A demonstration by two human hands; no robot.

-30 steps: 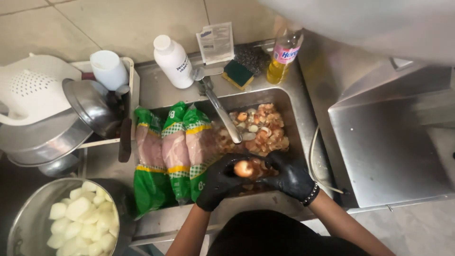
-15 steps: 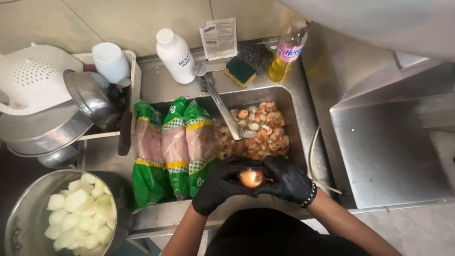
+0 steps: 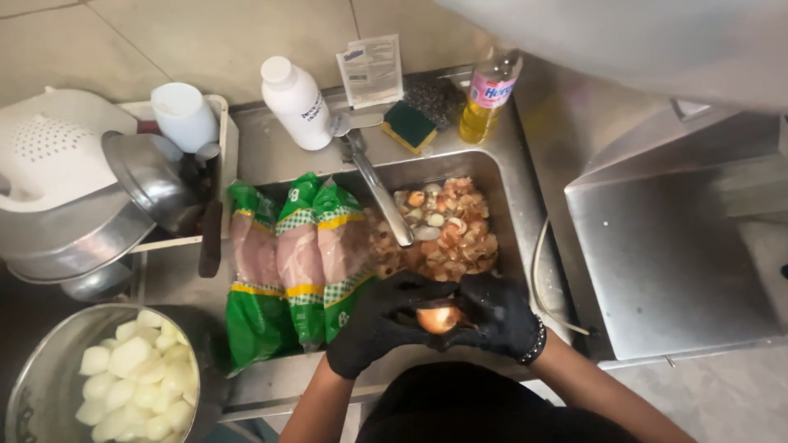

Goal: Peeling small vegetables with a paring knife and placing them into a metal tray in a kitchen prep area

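Both my hands wear black gloves and meet over the near edge of a steel sink [image 3: 510, 215]. My left hand [image 3: 376, 321] and my right hand [image 3: 496, 316] together grip a small brown-skinned onion [image 3: 437, 317], held between the fingertips. Behind the onion, a heap of onion skins and onion pieces [image 3: 443, 230] lies in the sink under the tap [image 3: 379, 193]. Three green packs of raw chicken [image 3: 289, 264] lean in the sink's left half, just left of my left hand.
A metal pot of peeled white potato chunks [image 3: 131, 377] stands at lower left. A white colander [image 3: 49, 148], steel bowls and a white cup [image 3: 182, 115] sit on the left. A white bottle [image 3: 295, 102], sponge [image 3: 410, 125] and yellow dish-soap bottle [image 3: 484, 102] line the sink's back edge. A steel counter [image 3: 681, 254] lies right.
The onion has been turned between my gloved fingers and sits slightly lower, nearer my body. The view has shifted a little; everything else stays put.
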